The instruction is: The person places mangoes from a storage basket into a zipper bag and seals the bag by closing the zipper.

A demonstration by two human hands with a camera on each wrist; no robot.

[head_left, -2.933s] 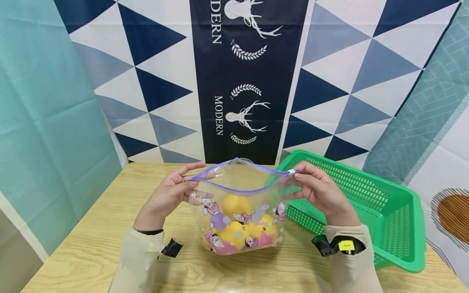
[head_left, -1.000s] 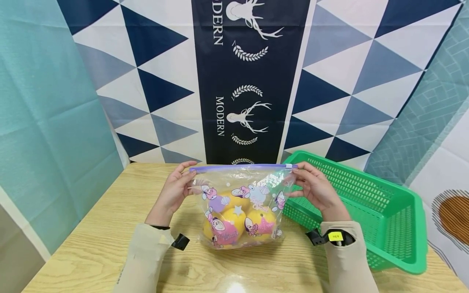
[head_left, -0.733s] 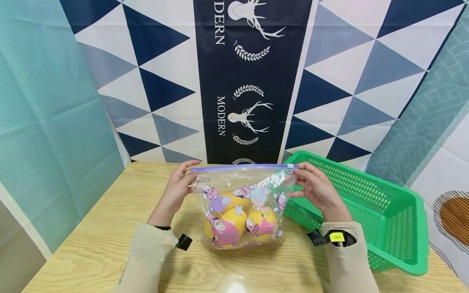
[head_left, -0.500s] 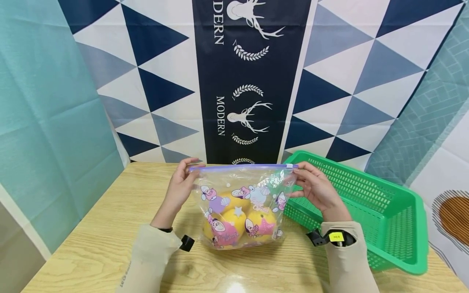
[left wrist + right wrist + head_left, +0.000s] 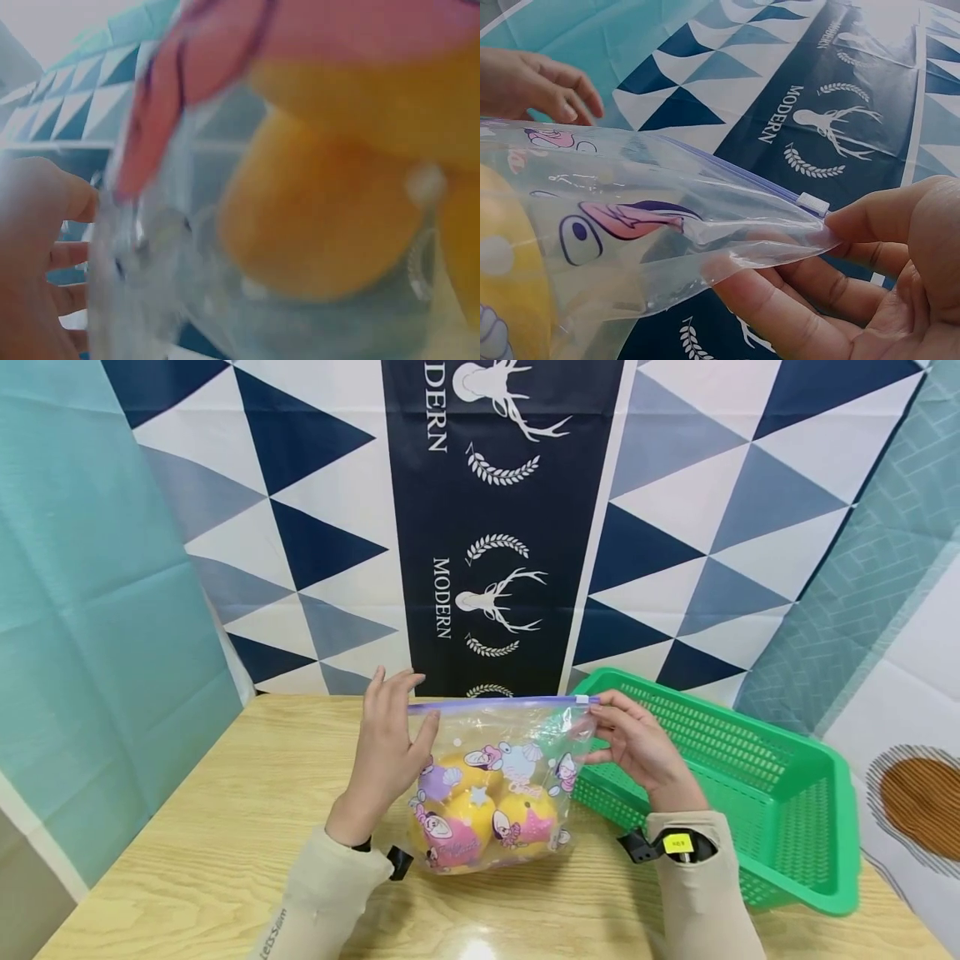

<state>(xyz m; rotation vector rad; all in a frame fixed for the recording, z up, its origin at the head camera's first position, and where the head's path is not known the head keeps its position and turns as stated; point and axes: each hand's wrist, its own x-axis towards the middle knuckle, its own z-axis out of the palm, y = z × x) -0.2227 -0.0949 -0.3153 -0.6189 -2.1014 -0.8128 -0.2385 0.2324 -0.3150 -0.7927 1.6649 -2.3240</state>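
Note:
A clear slider zip bag (image 5: pixel 491 739) with a purple top strip and cartoon prints sits upright on the table, with several yellow-orange round fruits (image 5: pixel 465 814) inside. Its mouth lies in a straight line, the white slider (image 5: pixel 812 204) at the right end. My right hand (image 5: pixel 641 747) pinches the top right corner beside the slider, between thumb and fingertips. My left hand (image 5: pixel 386 760) is at the top left corner, fingers extended upward and thumb overlapping the bag's front in the head view. The left wrist view shows its fingers (image 5: pixel 69 255) spread beside the plastic.
A green perforated plastic basket (image 5: pixel 843 827) stands on the wooden table (image 5: pixel 202 860) to the right, close behind my right hand. Patterned cloth (image 5: pixel 495 527) hangs at the table's back edge, with a teal cloth (image 5: pixel 105 610) to the left.
The bag's mouth gaped at first and is now flat and straight. My left hand has let go of the top left corner, moved inward and straightened its fingers. The right hand keeps its pinch.

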